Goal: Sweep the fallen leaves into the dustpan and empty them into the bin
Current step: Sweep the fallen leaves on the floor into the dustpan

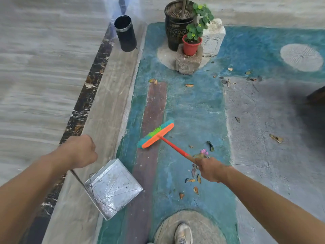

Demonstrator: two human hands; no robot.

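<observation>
Left hand curls round the metal dustpan's thin handle; whether the pan touches the ground is unclear. Right hand grips the broom handle, with dry leaves scattered beside it. The black bin stands far ahead.

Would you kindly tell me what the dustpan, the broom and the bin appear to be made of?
The dustpan looks like sheet metal: silvery, scuffed, with folded edges and glare. The broom seems plastic at the head, a smooth bright orange block with green and teal bristles, probably synthetic. The bin is a black cylinder with a shiny rim band; metal or plastic, I cannot tell.
</observation>
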